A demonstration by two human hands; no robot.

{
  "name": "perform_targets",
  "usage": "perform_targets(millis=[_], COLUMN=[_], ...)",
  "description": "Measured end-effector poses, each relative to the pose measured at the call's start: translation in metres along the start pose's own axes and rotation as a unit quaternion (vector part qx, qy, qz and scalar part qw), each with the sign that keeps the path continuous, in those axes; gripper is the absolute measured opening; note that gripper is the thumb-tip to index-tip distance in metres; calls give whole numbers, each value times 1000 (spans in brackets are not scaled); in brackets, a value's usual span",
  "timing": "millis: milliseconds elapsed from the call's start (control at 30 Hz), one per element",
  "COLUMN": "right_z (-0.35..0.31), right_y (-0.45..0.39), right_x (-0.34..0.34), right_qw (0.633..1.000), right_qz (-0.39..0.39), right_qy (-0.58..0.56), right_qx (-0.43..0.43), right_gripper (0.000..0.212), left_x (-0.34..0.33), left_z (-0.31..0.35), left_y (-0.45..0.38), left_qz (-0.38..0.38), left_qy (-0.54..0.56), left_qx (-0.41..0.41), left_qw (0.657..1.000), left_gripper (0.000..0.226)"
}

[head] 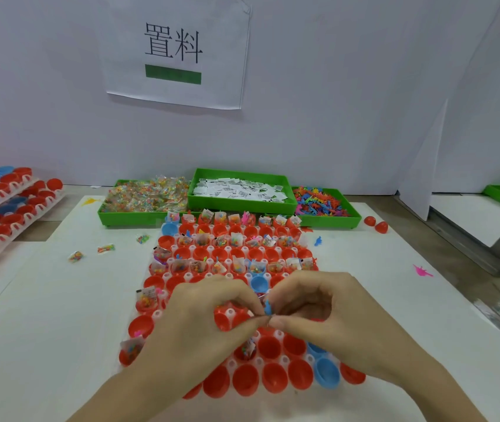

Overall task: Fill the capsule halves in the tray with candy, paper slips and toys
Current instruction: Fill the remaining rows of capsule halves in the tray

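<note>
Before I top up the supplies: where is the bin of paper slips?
In the head view the bin of paper slips sits at the back centre of the table, between the candy bin on its left and the toy bin on its right.

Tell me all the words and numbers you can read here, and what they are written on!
"置料": big black characters on the white paper sign on the wall, above a plain green bar.
Paper slips in the middle green bin: black print, too small to read.
Candy packets: no print that I can make out.

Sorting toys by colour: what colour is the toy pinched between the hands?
Blue toy, head view.
</note>
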State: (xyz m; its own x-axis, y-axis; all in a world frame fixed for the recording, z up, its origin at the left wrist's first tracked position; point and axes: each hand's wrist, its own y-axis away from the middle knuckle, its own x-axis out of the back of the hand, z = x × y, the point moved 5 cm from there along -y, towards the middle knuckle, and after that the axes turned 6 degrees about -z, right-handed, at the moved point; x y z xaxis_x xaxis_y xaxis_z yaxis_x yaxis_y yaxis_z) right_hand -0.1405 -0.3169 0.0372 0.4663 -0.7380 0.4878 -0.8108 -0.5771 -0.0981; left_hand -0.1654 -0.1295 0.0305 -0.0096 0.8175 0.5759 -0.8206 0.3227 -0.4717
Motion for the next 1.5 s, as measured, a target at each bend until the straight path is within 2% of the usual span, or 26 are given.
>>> perform_targets(millis=[167, 433, 700, 833, 1067, 1233, 1400, 1500], right_z=[12, 6, 4, 3, 0, 4, 7, 7], right_y=[5, 5, 0, -4, -9, -12, -11, -12], right_x=[-7, -8, -11, -10, -5, -10, -15, -20], right_qw=[995, 978, 972, 972, 976, 970, 964, 955], right_qz=[-6, -39, -84, -95, -131, -144, -146, -138], right_qy=[84, 193, 204, 203, 156, 173, 200, 244], right_qx=[-60, -61, -76, -75, -80, -95, -102, -94], right_gripper=[23, 19, 19, 17, 8, 10, 9, 10], left_x=[-15, -25, -24, -19, -25, -24, -23, -24], left_z=[-6, -9, -7, -9, -4, -7, -8, -8], left_y=[2, 1, -1, -2, -6, -8, -7, -7], left_qz=[-43, -66, -128, -166, -146, -169, -219, -219], left_qy=[-45, -66, -100, -110, -104, -104, -134, -140], left_qx=[49, 57, 42, 50, 44, 48, 9, 0], left_qw=[997, 994, 986, 979, 983, 979, 967, 966], left_gripper=[19, 20, 13, 17, 17, 13, 12, 11])
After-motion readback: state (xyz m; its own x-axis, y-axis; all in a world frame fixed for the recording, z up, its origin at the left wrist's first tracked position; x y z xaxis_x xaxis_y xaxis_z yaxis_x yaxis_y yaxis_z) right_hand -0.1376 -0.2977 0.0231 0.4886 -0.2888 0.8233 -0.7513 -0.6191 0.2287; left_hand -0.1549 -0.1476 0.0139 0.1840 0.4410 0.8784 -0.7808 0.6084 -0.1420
